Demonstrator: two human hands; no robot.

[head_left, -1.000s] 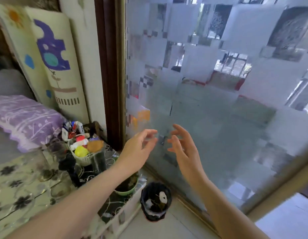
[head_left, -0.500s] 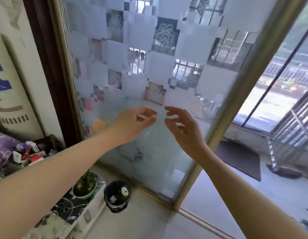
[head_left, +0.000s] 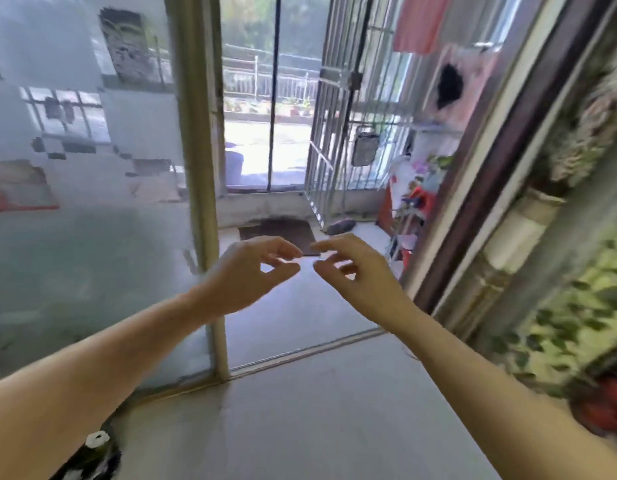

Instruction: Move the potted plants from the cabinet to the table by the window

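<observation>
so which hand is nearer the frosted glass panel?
The left hand: it overlaps the frosted glass panel's frame edge, while the right hand hangs over the open doorway floor.

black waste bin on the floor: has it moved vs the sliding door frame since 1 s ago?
Cannot tell. The black waste bin sits further left and lower in view, but the pale sliding door frame shifted left too, so the camera turned right.

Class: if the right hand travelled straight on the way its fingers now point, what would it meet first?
The left hand: the right hand points leftward at its fingertips across a small gap. Depth is uncertain, so it might pass.
</observation>
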